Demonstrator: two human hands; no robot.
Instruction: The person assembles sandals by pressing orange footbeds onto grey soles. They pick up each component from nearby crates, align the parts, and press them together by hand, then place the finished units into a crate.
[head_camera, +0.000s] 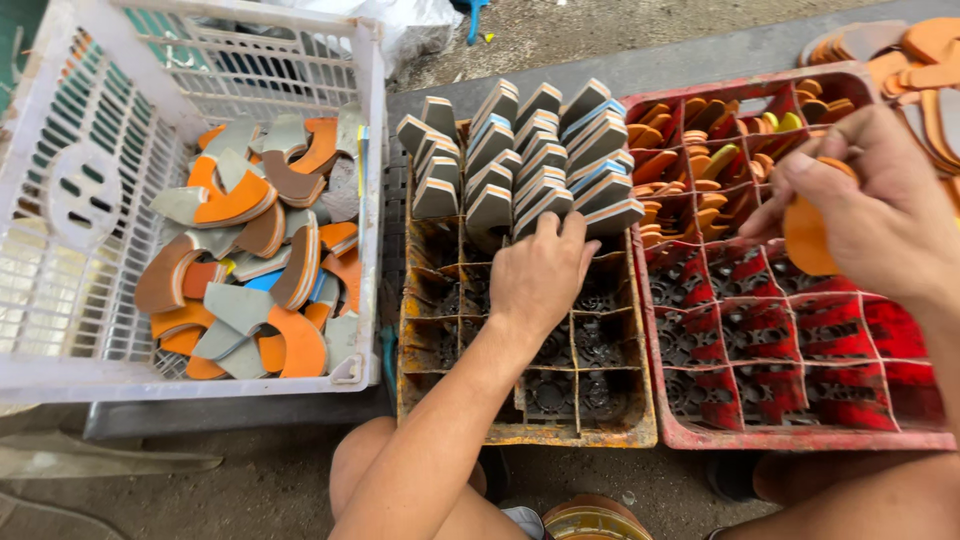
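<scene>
My left hand (541, 275) reaches into the yellow compartment crate (528, 432) and its fingers press against the stacked grey foam pieces (530, 160) standing on edge at the crate's far end. My right hand (868, 205) hovers over the red compartment crate (800, 436) and holds an orange rounded foam piece (806, 238) between thumb and fingers. Several orange pieces (700, 165) fill the red crate's far compartments; its near compartments hold nothing.
A white plastic basket (60, 300) at left holds several curved grey and orange offcuts (255, 260). More orange pieces (920, 60) are piled at the upper right. My knees and a round tin (590, 520) are at the bottom edge.
</scene>
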